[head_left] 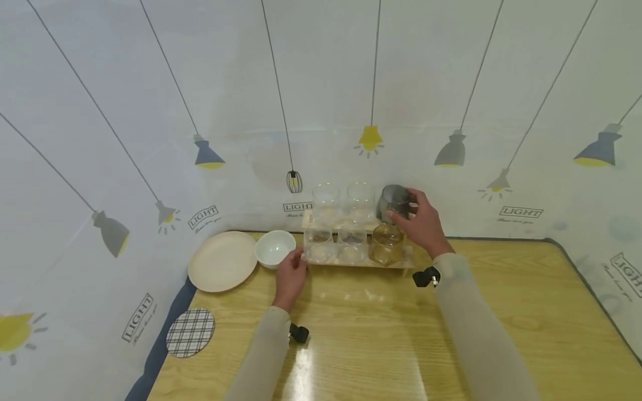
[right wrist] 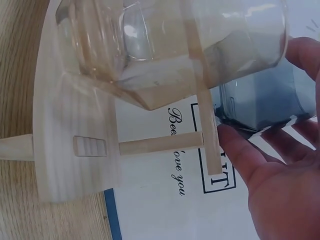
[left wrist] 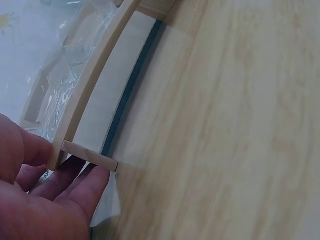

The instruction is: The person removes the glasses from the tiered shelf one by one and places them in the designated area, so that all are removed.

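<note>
A two-tier wooden rack (head_left: pixel 407 257) stands against the back wall with glasses on both shelves. My left hand (head_left: pixel 291 277) grips its left end, thumb and fingers around the wooden edge (left wrist: pixel 95 80) in the left wrist view. At the upper shelf's right end, my right hand (head_left: pixel 425 225) holds a dark grey glass (head_left: pixel 393 201) between thumb and fingers. Below it sits an amber glass (head_left: pixel 386 248), which partly covers the dark glass (right wrist: pixel 265 100) in the right wrist view. Clear glasses (head_left: pixel 321 248) fill the remaining lower spots, and two more (head_left: pixel 326 203) stand above.
Left of the rack are a white bowl (head_left: pixel 275 248) and a large cream plate (head_left: pixel 223 262). A round plaid coaster (head_left: pixel 190 333) lies near the table's left edge. The printed wall covering (head_left: pixel 241 184) rises right behind the rack.
</note>
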A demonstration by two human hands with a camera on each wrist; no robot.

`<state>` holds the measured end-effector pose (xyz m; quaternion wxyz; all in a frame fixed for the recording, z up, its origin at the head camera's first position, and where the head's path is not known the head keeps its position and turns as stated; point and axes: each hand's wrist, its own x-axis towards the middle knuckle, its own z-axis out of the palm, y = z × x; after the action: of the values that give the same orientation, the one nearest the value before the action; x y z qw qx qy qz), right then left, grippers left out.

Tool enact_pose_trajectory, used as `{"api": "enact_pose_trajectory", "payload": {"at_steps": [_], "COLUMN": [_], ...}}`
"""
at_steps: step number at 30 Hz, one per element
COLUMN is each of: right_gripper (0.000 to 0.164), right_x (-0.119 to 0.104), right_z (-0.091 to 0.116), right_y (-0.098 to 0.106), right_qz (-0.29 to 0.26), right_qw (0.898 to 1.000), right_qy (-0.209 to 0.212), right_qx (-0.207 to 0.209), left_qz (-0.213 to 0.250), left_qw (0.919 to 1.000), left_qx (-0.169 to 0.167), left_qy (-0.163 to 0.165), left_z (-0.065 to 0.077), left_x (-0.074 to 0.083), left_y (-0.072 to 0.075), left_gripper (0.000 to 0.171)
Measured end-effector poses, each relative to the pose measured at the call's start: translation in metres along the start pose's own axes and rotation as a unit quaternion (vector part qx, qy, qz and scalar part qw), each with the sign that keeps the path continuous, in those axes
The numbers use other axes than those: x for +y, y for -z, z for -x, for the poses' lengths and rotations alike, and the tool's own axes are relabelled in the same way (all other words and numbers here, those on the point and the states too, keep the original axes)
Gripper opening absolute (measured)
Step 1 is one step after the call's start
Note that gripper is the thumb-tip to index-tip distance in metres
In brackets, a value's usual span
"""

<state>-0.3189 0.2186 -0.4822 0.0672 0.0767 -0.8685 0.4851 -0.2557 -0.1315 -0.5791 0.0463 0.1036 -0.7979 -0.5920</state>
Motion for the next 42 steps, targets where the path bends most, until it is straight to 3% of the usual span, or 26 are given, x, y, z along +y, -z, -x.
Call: {"api": "enact_pose_trajectory", "payload": {"at_steps": [5,9,23,35,42], "right_gripper": [0.094,0.094,0.085,0.083,0.076], "right_x": [0.001,-0.001,-0.003,0.016,0.021], "right_z": [0.002,0.009,0.068,0.133,0.165], "right_y": [0.008,0.015,0.04,0.034,0.015], "right_qz": [-0.01,-0.012,0.001,-0.001,-0.027], "right_qw": [1.0,1.0,0.999,0.999,0.999], "right_qy": [0.002,0.004,0.02,-0.003,0.028], "right_qx": [0.01,0.013,0.044,0.041,0.02], "left_qz": [-0.002,-0.012,-0.014,-0.023,-0.032], "left_qw": [1.0,0.9998,0.9998,0.9996,0.9993], "left_qx": [-0.004,0.015,0.01,0.01,0.004], "left_qy": [0.002,-0.007,0.004,-0.01,-0.021], "left_z": [0.0,0.001,0.0,0.0,-0.002], "left_x": [0.001,0.001,0.0,0.001,0.002], "left_y": [-0.002,-0.003,-0.003,0.001,0.003], "left_gripper": [0.038,0.037,0.039,0.04,0.042]}}
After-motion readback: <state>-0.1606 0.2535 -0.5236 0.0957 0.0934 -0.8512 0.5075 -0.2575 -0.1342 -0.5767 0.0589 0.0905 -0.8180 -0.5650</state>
